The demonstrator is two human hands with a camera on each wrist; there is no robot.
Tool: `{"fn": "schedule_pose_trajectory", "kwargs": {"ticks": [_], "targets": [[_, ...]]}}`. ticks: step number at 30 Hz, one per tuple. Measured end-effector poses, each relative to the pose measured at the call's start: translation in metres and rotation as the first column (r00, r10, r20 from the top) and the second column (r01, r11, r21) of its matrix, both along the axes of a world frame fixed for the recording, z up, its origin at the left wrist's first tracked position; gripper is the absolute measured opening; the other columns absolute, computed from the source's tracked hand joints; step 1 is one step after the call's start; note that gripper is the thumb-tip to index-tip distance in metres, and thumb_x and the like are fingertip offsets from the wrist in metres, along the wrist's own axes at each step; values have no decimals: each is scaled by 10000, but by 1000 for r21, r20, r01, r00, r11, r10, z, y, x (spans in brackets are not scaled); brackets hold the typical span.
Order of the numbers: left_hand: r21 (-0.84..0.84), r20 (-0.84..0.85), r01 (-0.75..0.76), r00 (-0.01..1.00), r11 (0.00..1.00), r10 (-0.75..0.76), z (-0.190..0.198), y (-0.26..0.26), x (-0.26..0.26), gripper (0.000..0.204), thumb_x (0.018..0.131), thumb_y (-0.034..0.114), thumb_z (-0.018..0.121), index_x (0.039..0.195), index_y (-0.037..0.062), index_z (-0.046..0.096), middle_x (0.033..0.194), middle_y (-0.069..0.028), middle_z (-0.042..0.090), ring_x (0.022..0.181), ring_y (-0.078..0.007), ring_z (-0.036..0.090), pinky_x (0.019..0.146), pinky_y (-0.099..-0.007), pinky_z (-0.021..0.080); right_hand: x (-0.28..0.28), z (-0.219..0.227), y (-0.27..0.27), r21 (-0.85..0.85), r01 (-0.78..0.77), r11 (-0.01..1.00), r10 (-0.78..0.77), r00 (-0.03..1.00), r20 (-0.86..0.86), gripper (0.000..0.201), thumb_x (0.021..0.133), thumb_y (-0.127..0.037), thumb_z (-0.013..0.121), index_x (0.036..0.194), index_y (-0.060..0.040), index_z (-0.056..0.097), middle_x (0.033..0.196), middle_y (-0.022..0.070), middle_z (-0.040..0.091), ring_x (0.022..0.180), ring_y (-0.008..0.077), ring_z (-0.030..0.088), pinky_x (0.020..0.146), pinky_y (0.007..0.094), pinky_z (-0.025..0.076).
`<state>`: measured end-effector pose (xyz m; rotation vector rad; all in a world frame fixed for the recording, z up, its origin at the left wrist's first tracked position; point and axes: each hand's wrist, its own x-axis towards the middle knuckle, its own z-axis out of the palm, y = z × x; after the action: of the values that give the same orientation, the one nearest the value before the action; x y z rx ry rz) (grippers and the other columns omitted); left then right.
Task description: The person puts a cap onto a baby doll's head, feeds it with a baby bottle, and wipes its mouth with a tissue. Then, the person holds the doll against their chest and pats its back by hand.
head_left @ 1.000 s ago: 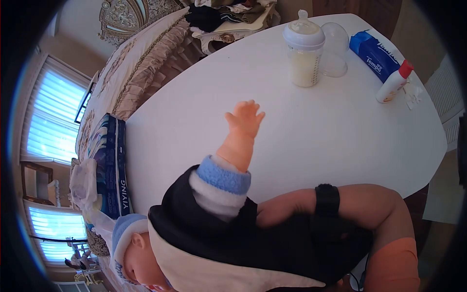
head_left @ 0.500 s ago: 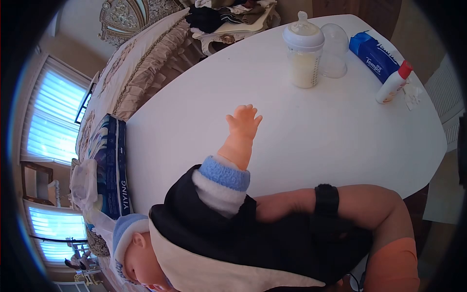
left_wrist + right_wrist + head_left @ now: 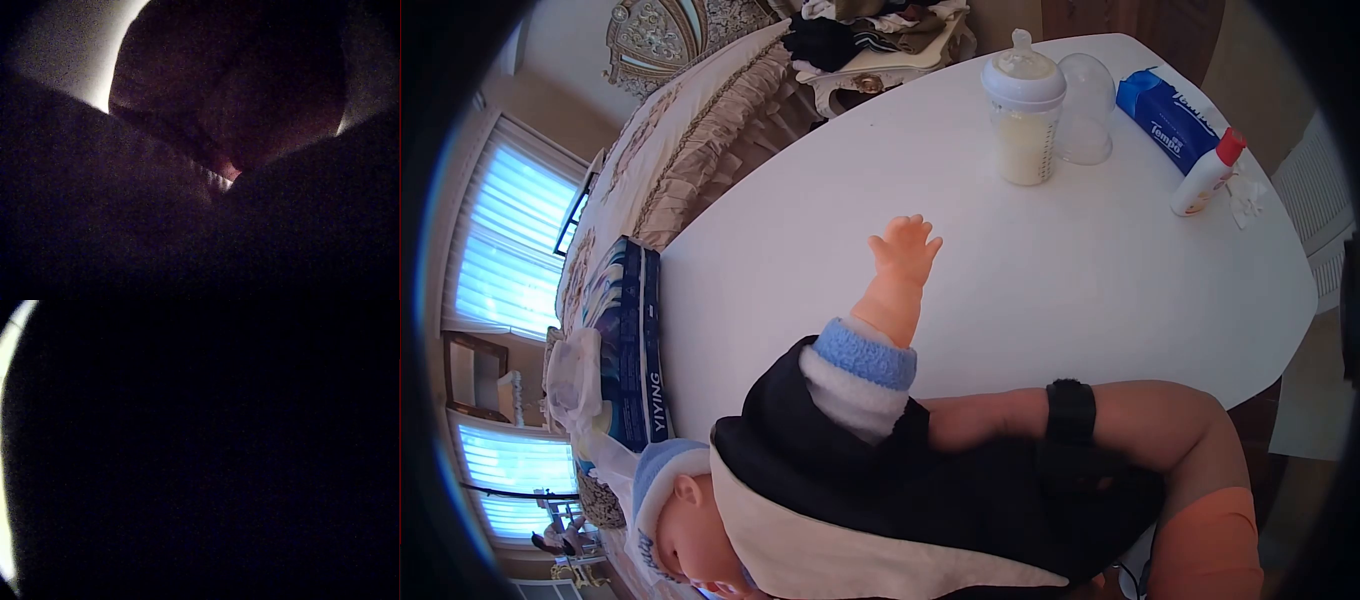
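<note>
In the head view a baby doll (image 3: 690,535) in a blue and white knit cap lies across the bottom, head to the left. Black cloth with a cream panel (image 3: 830,540) covers its body. One doll arm (image 3: 892,300), in a fluffy blue and white cuff, points up over the table. My right hand (image 3: 970,420) comes in from the right below a black wrist strap; its fingers are hidden behind the black cloth beside the doll's sleeve. My left hand (image 3: 231,81) is a dark shape in the left wrist view, its grip unclear. The right wrist view is nearly all black.
On the white table (image 3: 800,230) stand a milk-filled baby bottle (image 3: 1025,120), a clear dome cap (image 3: 1085,105), a blue Tempo tissue pack (image 3: 1168,120) and a white red-capped bottle (image 3: 1208,178). A dark blue pack (image 3: 635,340) is at the left edge, near a bed (image 3: 690,140).
The whole head view has shifted slightly, so table things sit a little lower. A bit less of my right hand shows beside the doll's cuff. The doll's arm stays raised.
</note>
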<state>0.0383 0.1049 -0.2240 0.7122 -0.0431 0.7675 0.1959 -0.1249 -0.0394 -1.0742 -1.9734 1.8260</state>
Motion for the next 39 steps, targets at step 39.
{"fn": "schedule_pose_trajectory", "kwargs": {"ticks": [39], "targets": [[-124,-32,-51,998,991,47,-10,-17,24,543,726,579,359,1031,149,488,1134,-48,393,1014,-243,283,862,-414,216,-7,-39,0,131,-157,979,174,977,-126,289,812,-152,415,994,5,575,972,149,593,911,231,551,842,325,391]]}}
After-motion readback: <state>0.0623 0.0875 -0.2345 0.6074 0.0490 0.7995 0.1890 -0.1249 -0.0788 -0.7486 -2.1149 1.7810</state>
